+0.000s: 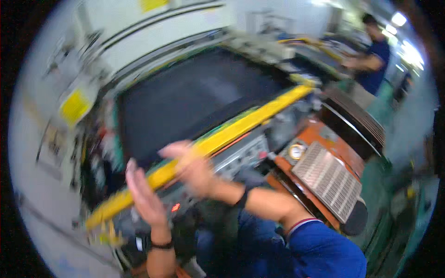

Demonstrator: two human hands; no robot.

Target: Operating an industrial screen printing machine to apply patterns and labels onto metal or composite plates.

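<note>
Both of my hands are raised over the near edge of a machine, in front of a large dark framed panel (pixel 194 97). My left hand (pixel 144 197) is open and empty, its fingers stretched upward beside the yellow bar (pixel 250 124) along that edge. My right hand (pixel 192 171) is blurred by motion above the same bar. Its fingers look extended, with nothing visible in them. Whether either hand touches the bar cannot be told. Below the bar runs a grey control panel (pixel 241 155) with buttons and a lit red display (pixel 175 207).
On my right, an orange-brown bench (pixel 320 132) bears a round gauge (pixel 295 151) and a slatted sheet with rows of small marks (pixel 328 180). A dark ribbed cover (pixel 357 120) stands behind them. Farther back, a person in dark blue (pixel 374 65) stands at another machine.
</note>
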